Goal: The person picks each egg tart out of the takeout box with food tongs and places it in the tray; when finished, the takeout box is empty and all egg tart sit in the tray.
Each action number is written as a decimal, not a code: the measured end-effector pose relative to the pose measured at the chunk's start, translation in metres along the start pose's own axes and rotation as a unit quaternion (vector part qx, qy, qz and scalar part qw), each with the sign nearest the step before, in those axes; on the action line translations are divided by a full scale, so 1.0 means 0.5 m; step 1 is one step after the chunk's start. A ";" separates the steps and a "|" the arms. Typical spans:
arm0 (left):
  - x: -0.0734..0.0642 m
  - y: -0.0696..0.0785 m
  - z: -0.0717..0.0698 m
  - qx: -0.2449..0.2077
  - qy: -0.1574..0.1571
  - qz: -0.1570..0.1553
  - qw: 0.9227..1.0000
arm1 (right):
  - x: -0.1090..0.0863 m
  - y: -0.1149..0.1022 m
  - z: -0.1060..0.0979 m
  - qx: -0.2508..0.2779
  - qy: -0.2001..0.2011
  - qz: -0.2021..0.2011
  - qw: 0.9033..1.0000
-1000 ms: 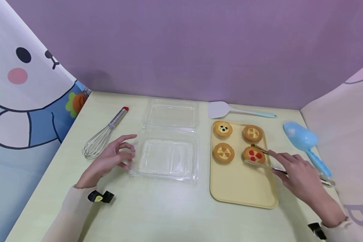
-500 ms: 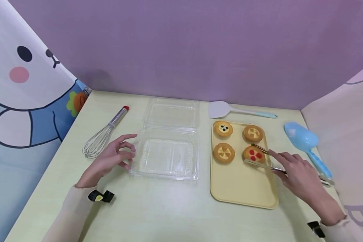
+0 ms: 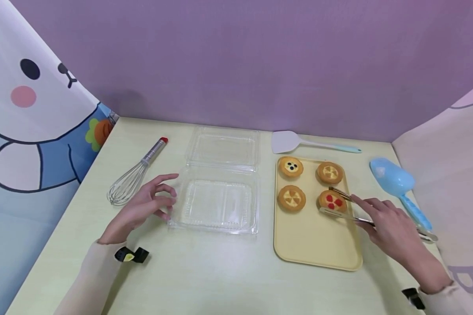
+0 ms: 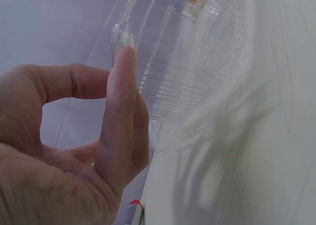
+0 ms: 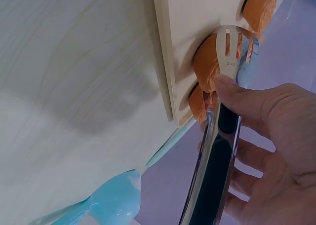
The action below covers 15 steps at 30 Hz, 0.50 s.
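My right hand (image 3: 394,227) holds metal tongs (image 5: 217,170), thumb on one arm and fingers on the other. Their tips stand on either side of a tart with red topping (image 3: 332,200) on the yellow tray (image 3: 317,245). Whether both tips touch the tart I cannot tell. At the left edge of a clear plastic clamshell box (image 3: 217,205), lid laid back, my left hand (image 3: 143,203) has its fingers loosely bent. In the left wrist view a fingertip (image 4: 126,55) touches or nearly touches the box's rim; the hand grips nothing visibly.
Also on the tray are a tart with dark dots (image 3: 291,167) and two tarts with a plain wedge pattern, one at the back right (image 3: 330,173). A whisk (image 3: 135,175) lies left, a spatula (image 3: 311,143) behind the tray, a blue scoop (image 3: 396,181) right. A purple wall stands behind.
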State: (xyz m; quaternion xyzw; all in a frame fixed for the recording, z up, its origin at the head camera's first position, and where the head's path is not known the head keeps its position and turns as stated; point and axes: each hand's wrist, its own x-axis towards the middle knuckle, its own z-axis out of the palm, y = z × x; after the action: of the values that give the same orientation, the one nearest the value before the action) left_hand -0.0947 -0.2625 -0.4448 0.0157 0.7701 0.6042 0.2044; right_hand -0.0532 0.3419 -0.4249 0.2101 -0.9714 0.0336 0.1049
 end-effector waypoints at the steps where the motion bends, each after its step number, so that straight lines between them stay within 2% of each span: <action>1: 0.000 0.000 0.000 0.000 0.000 0.000 1.000 | 0.000 0.000 0.000 0.000 0.001 0.000 1.000; 15: 0.001 0.000 0.000 -0.005 -0.001 -0.005 1.000 | -0.005 0.000 -0.001 0.003 0.004 0.000 1.000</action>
State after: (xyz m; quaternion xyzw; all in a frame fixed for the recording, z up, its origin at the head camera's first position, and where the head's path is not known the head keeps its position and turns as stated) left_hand -0.0952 -0.2623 -0.4448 0.0113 0.7666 0.6072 0.2086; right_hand -0.0511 0.3431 -0.4250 0.2107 -0.9709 0.0376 0.1078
